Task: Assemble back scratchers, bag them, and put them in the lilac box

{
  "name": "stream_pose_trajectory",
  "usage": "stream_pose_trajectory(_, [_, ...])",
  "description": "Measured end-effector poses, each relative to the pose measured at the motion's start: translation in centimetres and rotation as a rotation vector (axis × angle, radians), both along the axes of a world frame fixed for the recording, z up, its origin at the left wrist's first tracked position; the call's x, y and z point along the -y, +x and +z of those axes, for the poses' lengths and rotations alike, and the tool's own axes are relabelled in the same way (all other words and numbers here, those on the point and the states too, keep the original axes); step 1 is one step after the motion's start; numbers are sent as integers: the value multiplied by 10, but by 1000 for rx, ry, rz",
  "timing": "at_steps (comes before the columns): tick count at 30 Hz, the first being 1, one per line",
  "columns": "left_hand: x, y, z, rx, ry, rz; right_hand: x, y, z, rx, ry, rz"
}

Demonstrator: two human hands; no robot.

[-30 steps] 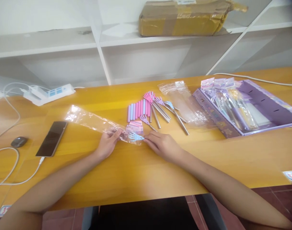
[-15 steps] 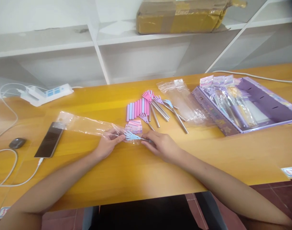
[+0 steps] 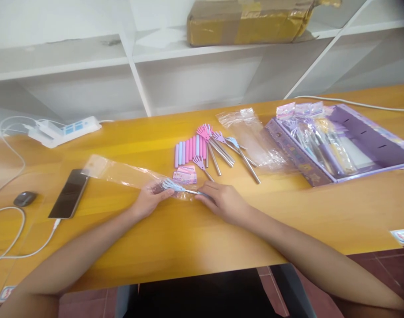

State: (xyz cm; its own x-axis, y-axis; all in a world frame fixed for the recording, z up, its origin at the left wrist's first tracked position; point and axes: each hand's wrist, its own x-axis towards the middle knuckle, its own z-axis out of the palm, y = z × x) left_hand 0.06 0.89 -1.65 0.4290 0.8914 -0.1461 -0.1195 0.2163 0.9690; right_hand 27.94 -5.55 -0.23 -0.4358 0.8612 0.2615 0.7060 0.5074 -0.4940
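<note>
A light-blue, hand-shaped back scratcher (image 3: 174, 186) lies level between my hands, its clawed head inside the mouth of a clear plastic bag (image 3: 120, 173). My left hand (image 3: 149, 198) is closed on the bag near its opening, thumb beside the scratcher's head. My right hand (image 3: 223, 201) wraps round the handle end, which its fingers mostly hide. Just beyond my hands are small pink printed cards (image 3: 185, 175) and a purple scratcher head (image 3: 199, 162) on a metal rod. Behind them lie a row of pink and blue handle tubes (image 3: 190, 149) and several pink, purple and blue scratcher heads on rods (image 3: 223, 152).
Clear bags (image 3: 254, 141) lie beside a purple box (image 3: 301, 165) holding packaged scratchers. To the left are a phone (image 3: 69, 194) on a cable, a black mouse (image 3: 24, 198) and a power strip (image 3: 67, 131). A taped carton (image 3: 248, 23) sits on the shelf.
The blue scratcher has slid left, its head deeper into the bag, and more metal rod shows before my right hand. Both hands stay nearly in place.
</note>
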Motion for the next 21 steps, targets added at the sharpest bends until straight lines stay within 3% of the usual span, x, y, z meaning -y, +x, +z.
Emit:
stream_pose_trajectory(4, [1, 0, -3, -5, 8, -14, 2, -3, 0, -15, -27, 4])
stream_pose_trajectory(11, [-3, 9, 14, 255, -102, 291, -1, 3, 13, 6, -117, -83])
stream_pose_trajectory(15, [-4, 8, 9, 207, -87, 244, -2, 5, 10, -8, -52, -63])
stream_pose_trajectory(21, [3, -2, -5, -79, -12, 73, 1, -2, -5, -61, -49, 4])
